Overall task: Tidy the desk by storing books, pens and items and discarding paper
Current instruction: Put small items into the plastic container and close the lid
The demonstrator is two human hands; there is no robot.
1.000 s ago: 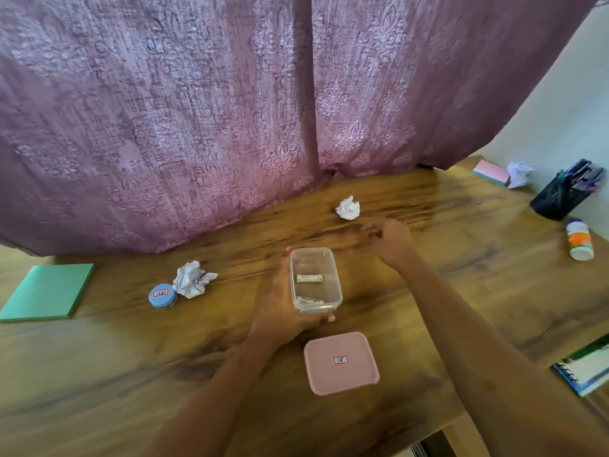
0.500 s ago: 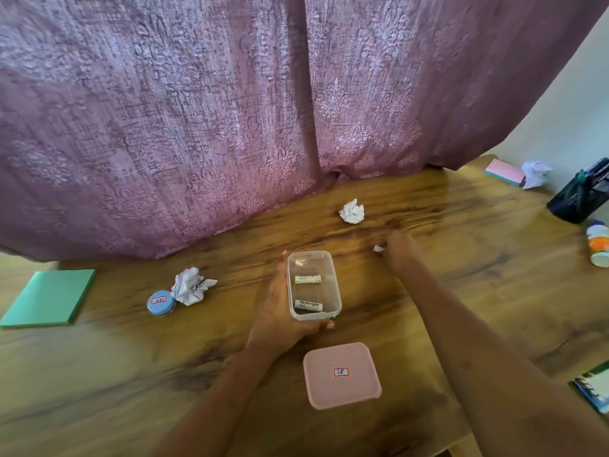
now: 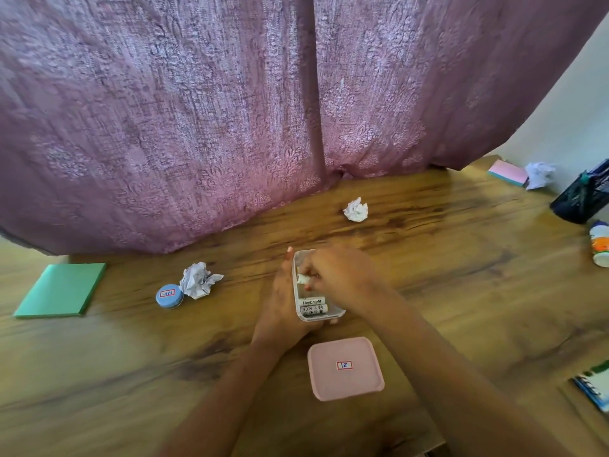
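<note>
left hand (image 3: 283, 301) grips clear box (image 3: 318, 313) | right hand (image 3: 339, 275) pinches what looks like a battery (image 3: 303, 278) over it | lid (image 3: 345, 367) off at 6 o'clock | paper balls (image 3: 356, 210) at 12, 9 o'clock unbinned

Mid-desk (image 3: 461, 291) is blocked where the left hand (image 3: 282, 303) grips a clear container (image 3: 331, 314) and the right hand (image 3: 341, 271) pinches a battery (image 3: 302, 278) over it; a pink lid (image 3: 345, 384) lies just in front, a blue tin (image 3: 169, 295) and crumpled paper (image 3: 199, 282) sit side by side to the left, and bare wood stretches to the right
</note>
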